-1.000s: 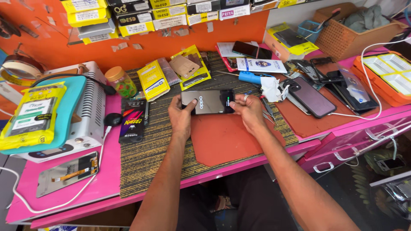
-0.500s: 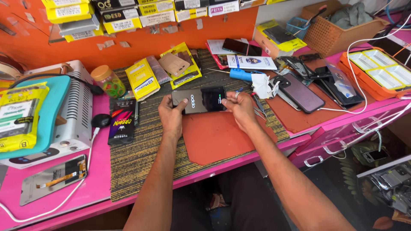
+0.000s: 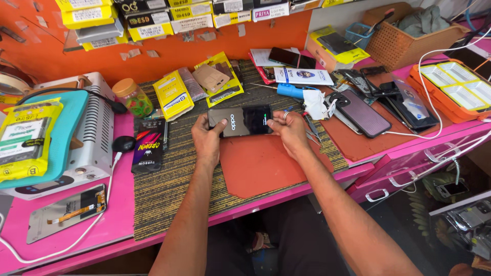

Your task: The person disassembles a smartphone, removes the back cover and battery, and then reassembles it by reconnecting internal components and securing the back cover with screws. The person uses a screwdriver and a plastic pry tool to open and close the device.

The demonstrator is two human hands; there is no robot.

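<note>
At 9 o'clock, white machine (image 3: 92, 138) with teal pad, black packet (image 3: 148, 145) beside it. Centre: our left hand (image 3: 207, 140) pinches the left end of the black phone (image 3: 240, 120), our right hand (image 3: 289, 130) grips its right end, both closed on it, above the red mat (image 3: 261, 166). We'd judge even edge pressure best, thumbs off the glass. At 3 o'clock, orange tray (image 3: 455, 87)

Dark phone screen (image 3: 240, 120) sits mid-desk between both hands; yellow flat packets (image 3: 173, 95) lie just behind it, a black-and-red pack (image 3: 149, 145) to its left, yellow-labelled boxes (image 3: 148, 24) line the orange wall
</note>
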